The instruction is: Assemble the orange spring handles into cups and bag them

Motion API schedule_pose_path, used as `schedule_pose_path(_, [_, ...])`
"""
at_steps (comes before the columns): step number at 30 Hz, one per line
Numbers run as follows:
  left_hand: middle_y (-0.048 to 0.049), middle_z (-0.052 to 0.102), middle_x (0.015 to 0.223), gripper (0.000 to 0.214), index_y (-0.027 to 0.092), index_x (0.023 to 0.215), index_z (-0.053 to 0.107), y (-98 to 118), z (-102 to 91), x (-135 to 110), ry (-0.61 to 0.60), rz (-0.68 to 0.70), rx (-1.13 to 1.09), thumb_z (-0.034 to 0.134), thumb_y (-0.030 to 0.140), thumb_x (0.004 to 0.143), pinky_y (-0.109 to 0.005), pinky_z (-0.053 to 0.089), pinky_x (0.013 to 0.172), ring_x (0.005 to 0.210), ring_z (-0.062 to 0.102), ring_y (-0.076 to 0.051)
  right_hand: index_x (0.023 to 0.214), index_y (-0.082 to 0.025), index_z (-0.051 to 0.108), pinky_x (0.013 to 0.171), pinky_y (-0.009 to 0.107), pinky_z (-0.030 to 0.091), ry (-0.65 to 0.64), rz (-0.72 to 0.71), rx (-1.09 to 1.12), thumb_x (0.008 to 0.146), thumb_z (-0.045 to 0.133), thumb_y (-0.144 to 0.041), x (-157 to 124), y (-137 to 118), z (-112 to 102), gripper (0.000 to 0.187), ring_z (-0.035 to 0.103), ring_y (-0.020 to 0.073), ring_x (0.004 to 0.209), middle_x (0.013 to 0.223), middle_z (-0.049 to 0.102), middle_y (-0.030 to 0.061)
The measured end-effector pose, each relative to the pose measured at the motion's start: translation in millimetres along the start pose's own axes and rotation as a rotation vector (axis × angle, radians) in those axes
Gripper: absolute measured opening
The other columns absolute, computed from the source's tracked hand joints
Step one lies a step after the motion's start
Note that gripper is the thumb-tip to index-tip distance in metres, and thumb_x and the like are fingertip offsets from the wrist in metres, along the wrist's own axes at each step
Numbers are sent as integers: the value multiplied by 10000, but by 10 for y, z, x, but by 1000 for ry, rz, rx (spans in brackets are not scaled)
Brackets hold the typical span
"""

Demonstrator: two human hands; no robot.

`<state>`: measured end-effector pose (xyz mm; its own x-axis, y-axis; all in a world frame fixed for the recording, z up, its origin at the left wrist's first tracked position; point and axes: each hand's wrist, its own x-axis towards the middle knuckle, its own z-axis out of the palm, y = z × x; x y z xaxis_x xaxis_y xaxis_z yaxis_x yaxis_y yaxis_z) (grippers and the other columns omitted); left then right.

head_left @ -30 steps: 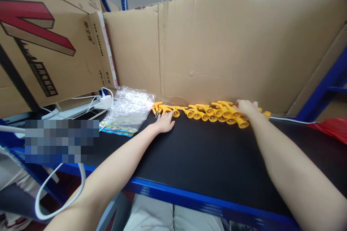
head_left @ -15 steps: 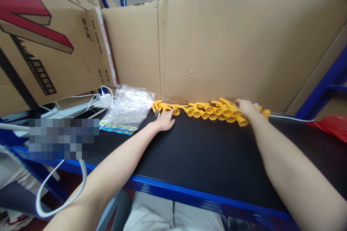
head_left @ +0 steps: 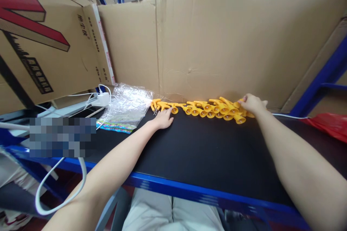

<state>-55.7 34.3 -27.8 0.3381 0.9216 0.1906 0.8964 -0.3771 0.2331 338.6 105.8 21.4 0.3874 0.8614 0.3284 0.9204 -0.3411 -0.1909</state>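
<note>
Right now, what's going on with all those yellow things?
The person's left hand is palm down near the left end of a row of yellow funnel-ended pieces along a cardboard panel on a black tabletop. The right hand is at the row's right end; whether it grips one is unclear. Clear plastic lies farther left.

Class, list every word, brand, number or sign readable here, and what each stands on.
"商用电脑机箱": black panel on the printed cardboard at left.
Big red block letter, same cardboard: cut off, letter uncertain.
Other characters on that cardboard: too small or blurred.
Clear plastic packaging: nothing readable.
Yellow pieces: no text visible.
</note>
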Motion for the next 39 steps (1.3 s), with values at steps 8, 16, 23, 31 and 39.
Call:
schedule_pose_path(8, [-200, 399, 1345, 612, 94, 1348, 254, -65, 29, 19, 78, 15, -85, 462, 277, 802, -371, 311, 1016, 1232, 400, -268, 1040, -150, 519, 662, 326, 296, 73, 3, 28, 799, 449, -349, -341, -199, -446, 320, 541, 246, 923, 1053, 588, 181])
schedule_pose_path(16, [-190, 474, 1285, 564, 80, 1322, 299, -74, 17, 45, 116, -11, -123, 455, 173, 788, -340, 359, 991, 1167, 479, -235, 825, -176, 555, 570, 280, 351, -75, -292, 14, 682, 578, -304, -870, -693, -768, 194, 564, 201, 712, 802, 623, 94])
schedule_pose_path(23, [-177, 550, 1204, 601, 79, 1256, 412, -184, 19, 110, 223, 18, -168, 395, -40, 668, -347, 407, 946, 1128, 511, -231, 802, -199, 464, 514, 255, 354, -202, -542, 152, 680, 598, -327, -1225, -776, -287, 221, 512, 150, 561, 655, 556, 14])
schedule_pose_path(31, [-103, 599, 1125, 527, 132, 1074, 600, -276, 6, 135, 259, 94, -49, 403, -52, 620, -346, 399, 957, 1089, 521, -219, 816, -184, 485, 542, 236, 361, -264, -620, 361, 665, 632, -387, -1257, -697, -19, 293, 498, 134, 615, 711, 546, 8])
schedule_pose_path(39, [-87, 578, 1102, 237, 172, 882, 645, -305, -18, 87, 202, 117, 98, 467, 99, 743, -378, 370, 963, 1091, 492, -225, 751, -175, 512, 578, 251, 389, -287, -646, 284, 725, 564, -450, -1343, -806, 47, 281, 537, 159, 669, 771, 583, 42])
